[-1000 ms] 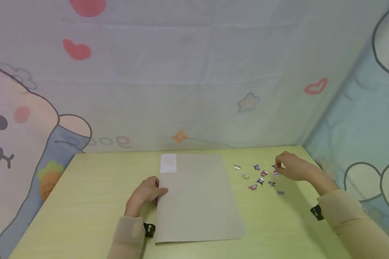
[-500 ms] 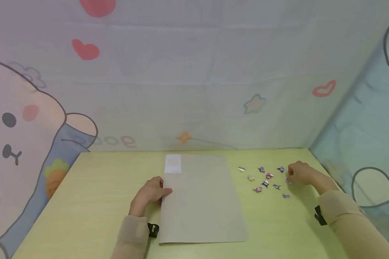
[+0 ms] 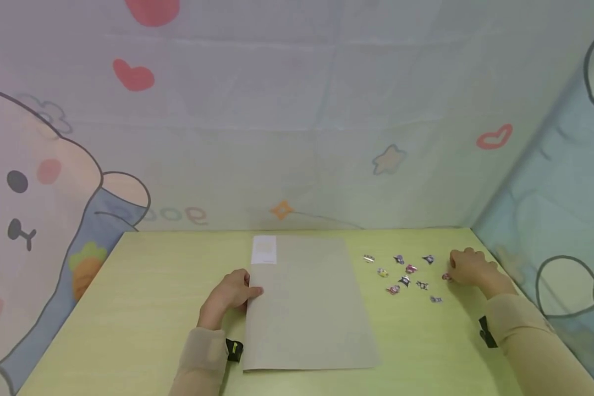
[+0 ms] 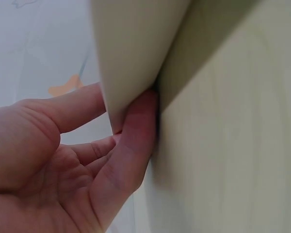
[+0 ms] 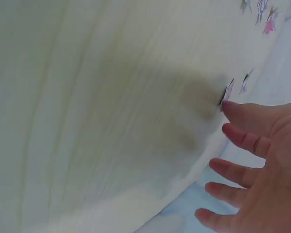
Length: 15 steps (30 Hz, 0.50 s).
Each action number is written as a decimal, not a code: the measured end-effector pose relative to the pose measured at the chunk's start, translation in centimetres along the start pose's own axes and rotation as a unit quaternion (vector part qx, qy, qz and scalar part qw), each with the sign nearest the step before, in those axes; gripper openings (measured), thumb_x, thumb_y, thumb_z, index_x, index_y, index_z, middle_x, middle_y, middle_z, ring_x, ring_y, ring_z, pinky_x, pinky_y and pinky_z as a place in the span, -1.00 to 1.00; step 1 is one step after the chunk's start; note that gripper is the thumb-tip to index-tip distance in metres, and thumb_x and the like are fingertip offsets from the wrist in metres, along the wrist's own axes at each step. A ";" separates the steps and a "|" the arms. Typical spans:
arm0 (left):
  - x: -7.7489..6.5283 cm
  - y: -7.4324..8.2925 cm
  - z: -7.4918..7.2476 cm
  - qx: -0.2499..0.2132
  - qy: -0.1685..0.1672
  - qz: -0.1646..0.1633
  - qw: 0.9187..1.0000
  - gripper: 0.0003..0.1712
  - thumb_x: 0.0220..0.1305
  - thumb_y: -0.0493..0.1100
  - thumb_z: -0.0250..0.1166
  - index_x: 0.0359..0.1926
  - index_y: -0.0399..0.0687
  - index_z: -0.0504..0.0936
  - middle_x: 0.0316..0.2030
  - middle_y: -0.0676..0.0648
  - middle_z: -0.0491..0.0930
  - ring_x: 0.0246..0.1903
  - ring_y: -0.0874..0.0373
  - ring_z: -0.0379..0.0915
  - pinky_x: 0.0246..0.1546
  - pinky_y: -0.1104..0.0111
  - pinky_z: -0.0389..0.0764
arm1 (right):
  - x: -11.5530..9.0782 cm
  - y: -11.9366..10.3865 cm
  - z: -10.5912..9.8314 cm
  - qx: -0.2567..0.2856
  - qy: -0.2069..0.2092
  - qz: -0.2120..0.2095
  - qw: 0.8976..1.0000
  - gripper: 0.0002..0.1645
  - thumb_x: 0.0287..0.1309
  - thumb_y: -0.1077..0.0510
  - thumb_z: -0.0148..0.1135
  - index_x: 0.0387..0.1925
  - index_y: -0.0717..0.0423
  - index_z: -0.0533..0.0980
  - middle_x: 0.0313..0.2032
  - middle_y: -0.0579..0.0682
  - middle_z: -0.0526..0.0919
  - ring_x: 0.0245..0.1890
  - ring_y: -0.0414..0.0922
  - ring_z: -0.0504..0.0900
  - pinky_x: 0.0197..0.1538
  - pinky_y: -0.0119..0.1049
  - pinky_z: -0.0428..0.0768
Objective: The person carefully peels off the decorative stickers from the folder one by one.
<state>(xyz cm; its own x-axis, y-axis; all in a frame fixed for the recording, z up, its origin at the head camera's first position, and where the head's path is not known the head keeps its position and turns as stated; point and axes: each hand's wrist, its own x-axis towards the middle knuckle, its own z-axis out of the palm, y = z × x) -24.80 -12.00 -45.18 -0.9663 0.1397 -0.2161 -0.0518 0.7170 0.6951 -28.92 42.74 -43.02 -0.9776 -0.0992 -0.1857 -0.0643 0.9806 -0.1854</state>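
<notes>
A large grey-beige sheet of card (image 3: 309, 313) lies on the table, a white label (image 3: 264, 250) at its upper left corner. My left hand (image 3: 231, 290) pinches the card's left edge, thumb on top and fingers underneath; the left wrist view shows that edge (image 4: 136, 48) raised off the tabletop. At the right, my right hand (image 3: 475, 268) touches a small pink cut-out piece (image 3: 446, 276) with its thumb. In the right wrist view, its other fingers (image 5: 233, 172) are spread and loosely bent, apart from that piece (image 5: 226, 93).
Several small colourful cut-out pieces (image 3: 405, 281) lie scattered between the card and my right hand. The yellow-green table (image 3: 143, 297) meets a printed cloth backdrop (image 3: 227, 110) behind and another blue cloth (image 3: 564, 203) on the right.
My right hand has moved right and a little nearer, and the pink piece has shifted right, away from the others. The left hand keeps its hold on the card. The head view has turned slightly.
</notes>
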 end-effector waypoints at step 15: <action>0.0 0.1 0.0 -0.006 -0.008 0.000 1.000 -0.67 0.28 -0.09 0.34 -0.27 -0.23 0.41 -0.44 -0.12 0.51 -0.51 0.07 0.54 -0.42 0.28 0.45 | -1.2 -10.1 0.6 0.103 0.065 -0.023 0.992 -0.50 0.41 -0.02 0.04 0.11 0.33 0.39 0.08 0.45 0.40 -0.06 0.40 0.44 -0.17 0.30 0.43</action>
<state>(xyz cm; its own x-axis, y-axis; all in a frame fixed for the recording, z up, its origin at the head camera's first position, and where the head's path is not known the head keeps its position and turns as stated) -24.85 -11.97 -45.14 -0.9619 0.1505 -0.2281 -0.0556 0.7094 0.7026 -27.01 32.90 -41.48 -0.9930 -0.1076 -0.0490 -0.0805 0.9188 -0.3865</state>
